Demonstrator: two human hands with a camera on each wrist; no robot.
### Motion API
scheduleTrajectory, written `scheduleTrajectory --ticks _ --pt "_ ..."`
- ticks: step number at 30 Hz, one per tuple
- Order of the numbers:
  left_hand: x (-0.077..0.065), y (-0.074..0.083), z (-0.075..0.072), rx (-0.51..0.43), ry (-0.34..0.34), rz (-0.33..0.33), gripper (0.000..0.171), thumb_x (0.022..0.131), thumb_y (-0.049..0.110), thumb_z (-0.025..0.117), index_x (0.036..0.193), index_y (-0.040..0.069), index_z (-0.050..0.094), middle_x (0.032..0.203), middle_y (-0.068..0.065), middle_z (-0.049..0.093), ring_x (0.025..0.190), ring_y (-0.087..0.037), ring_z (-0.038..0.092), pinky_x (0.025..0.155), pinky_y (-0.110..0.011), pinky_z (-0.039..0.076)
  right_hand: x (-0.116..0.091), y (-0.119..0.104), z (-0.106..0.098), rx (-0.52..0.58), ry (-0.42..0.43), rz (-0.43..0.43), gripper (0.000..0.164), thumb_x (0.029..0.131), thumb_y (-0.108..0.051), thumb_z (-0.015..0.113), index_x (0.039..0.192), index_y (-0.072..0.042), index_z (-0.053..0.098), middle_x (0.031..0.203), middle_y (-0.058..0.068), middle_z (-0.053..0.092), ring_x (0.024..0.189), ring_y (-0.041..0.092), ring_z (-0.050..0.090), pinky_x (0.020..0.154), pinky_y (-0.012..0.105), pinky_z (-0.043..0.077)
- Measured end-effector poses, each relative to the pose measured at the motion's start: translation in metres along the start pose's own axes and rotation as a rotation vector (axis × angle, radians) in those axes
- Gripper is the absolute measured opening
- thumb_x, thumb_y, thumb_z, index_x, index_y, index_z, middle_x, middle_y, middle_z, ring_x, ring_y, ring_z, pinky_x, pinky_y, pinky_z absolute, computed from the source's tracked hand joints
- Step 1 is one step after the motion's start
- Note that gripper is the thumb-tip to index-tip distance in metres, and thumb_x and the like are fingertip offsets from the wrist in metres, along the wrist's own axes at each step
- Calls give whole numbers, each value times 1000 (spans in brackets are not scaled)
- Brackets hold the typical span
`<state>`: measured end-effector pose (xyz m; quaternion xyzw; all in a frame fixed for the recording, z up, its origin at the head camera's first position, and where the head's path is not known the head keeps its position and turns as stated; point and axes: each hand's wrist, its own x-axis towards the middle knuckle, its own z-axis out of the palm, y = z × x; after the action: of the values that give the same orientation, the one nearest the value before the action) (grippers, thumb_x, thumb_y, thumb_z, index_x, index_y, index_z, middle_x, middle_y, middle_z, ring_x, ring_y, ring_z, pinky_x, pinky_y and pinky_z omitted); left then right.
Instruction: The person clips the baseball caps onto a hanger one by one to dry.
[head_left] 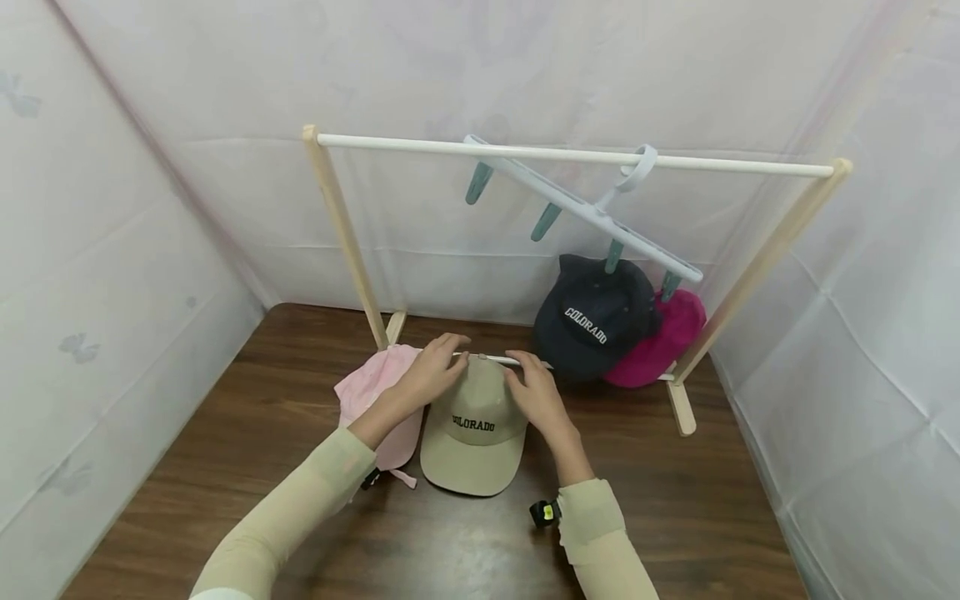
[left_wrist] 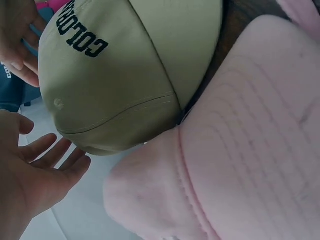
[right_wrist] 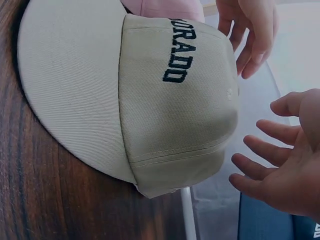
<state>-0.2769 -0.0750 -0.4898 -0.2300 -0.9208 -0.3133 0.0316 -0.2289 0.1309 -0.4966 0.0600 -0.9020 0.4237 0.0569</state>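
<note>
A beige baseball cap (head_left: 483,396) with COLORADO lettering lies on the table, its brim toward me. At the left of its crown is my left hand (head_left: 431,375), reaching over a pink cap (head_left: 371,387); its fingers are spread and slightly bent. My right hand (head_left: 538,396) is at the other side of the crown, and in the right wrist view its loosely spread fingers (right_wrist: 265,150) stand just off the fabric. Neither hand grips anything. The left wrist view shows the left fingertips close beside the back of the beige crown.
A wooden rack with a white bar (head_left: 420,147) stands behind the caps. From the bar hangs a pale blue hanger (head_left: 592,215), tilted down to the right, with several teal clips. Under its right end hang a navy cap (head_left: 573,337) and a magenta cap (head_left: 675,337). White curtains surround the table.
</note>
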Motion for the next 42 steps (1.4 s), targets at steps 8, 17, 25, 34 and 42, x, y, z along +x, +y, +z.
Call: scheduleTrajectory --ticks 8,17,25,34,42 --pt "1 -5 5 11 -6 4 36 99 26 45 129 6 53 127 -9 55 122 -26 50 99 -42 42 5 6 4 16 -34 32 39 97 -26 52 134 -14 52 138 7 49 129 28 44 102 47 39" --pt "2 -14 10 3 -8 -12 37 100 30 43 127 7 55 126 -10 56 120 -28 52 97 -44 44 12 13 13 23 -38 52 44 96 -35 52 133 -11 54 136 11 51 126 30 46 100 47 41" --pt "-1 -19 17 12 -36 1 35 101 32 41 120 7 58 116 -8 59 110 -26 56 92 -41 46 15 18 21 21 -83 76 49 95 -46 51 133 -15 54 133 7 55 123 27 50 98 47 42" --pt "-1 -17 20 -8 -26 21 22 100 26 46 106 8 57 102 -5 59 94 -21 56 80 -36 47 16 18 25 22 -78 81 48 92 -48 56 127 -16 59 124 6 61 110 25 59 90 43 48" --pt "0 -16 20 -36 -32 38 16 101 24 46 104 11 55 98 -1 54 88 -16 51 76 -33 46 20 24 26 9 -78 92 46 90 -51 58 118 -15 63 113 5 66 94 19 63 80 38 52"
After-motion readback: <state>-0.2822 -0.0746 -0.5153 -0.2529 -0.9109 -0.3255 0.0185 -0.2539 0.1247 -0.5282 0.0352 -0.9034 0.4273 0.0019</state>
